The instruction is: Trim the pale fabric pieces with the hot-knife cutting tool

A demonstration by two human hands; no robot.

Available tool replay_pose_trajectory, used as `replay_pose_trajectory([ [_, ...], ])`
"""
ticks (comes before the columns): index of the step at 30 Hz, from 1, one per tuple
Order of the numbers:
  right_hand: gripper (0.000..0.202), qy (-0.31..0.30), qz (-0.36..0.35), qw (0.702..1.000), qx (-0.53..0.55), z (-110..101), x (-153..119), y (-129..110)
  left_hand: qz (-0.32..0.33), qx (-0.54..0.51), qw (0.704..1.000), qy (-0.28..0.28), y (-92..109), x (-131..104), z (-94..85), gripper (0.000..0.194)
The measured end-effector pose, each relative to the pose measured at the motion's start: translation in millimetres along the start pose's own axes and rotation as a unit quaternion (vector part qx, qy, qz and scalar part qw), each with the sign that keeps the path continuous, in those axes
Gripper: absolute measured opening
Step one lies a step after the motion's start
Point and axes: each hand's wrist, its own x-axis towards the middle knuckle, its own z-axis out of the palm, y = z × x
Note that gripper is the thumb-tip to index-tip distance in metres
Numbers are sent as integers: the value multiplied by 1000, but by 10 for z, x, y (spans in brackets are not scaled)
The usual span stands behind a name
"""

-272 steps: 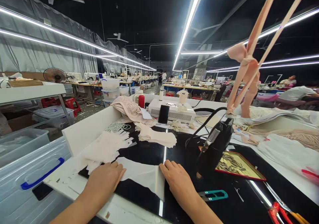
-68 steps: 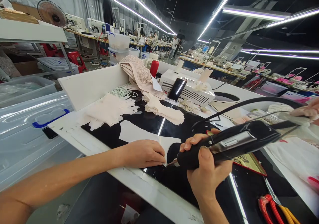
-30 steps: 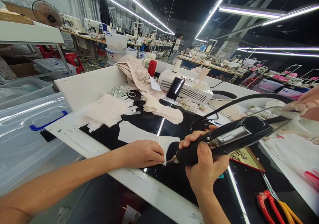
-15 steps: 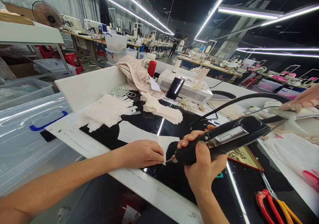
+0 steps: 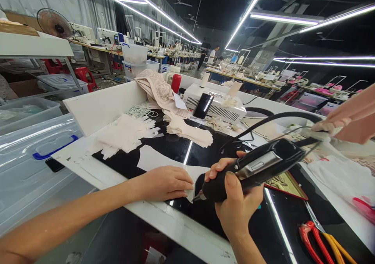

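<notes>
My right hand (image 5: 238, 193) is wrapped round a black corded hand tool (image 5: 260, 166) with a silver lever plate along its side. The tool's narrow metal tip (image 5: 199, 196) points left, at the near corner of a white fabric piece (image 5: 152, 158). My left hand (image 5: 171, 184) lies on that piece with fingers close together, gripping its near end beside the tip; its thumb is hidden. The fabric's near corner is slightly raised from the black tabletop (image 5: 175, 144).
Stacked cream fabric pieces (image 5: 125, 133) and another pile (image 5: 189, 129) lie beyond. Behind stand a phone (image 5: 203, 105) and a white vented box (image 5: 216, 101). Another person's hand (image 5: 332, 125) is near the tool's cable. Red-handled scissors (image 5: 312, 236) and a tray (image 5: 287, 185) lie right.
My left fingers have straightened and spread flatter over the fabric. The tool has shifted slightly left and down in view. The other person's hand has come further in from the right.
</notes>
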Motion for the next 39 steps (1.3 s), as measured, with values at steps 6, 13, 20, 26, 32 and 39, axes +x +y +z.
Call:
replay_pose_trajectory([
  [6, 41, 12, -30, 999, -6, -115, 149, -99, 13, 10, 999, -30, 164, -64, -99, 15],
  [13, 36, 94, -63, 993, -39, -325, 500, -17, 17, 54, 998, -18, 241, 30, -184, 12],
  [20, 29, 64, -68, 994, -59, -375, 476, 76, 40, 121, 992, -18, 57, 367, 36, 22],
  [26, 27, 75, -67, 993, -68, -379, 476, 85, 46, 159, 985, -57, -50, 449, 154, 38],
  [32, 25, 68, -67, 993, -65, -385, 463, 116, 22, 157, 985, -69, -70, 386, 141, 30],
  [39, 30, 73, -57, 995, -46, -339, 459, 134, 22, 157, 985, -68, -69, 367, 116, 30],
])
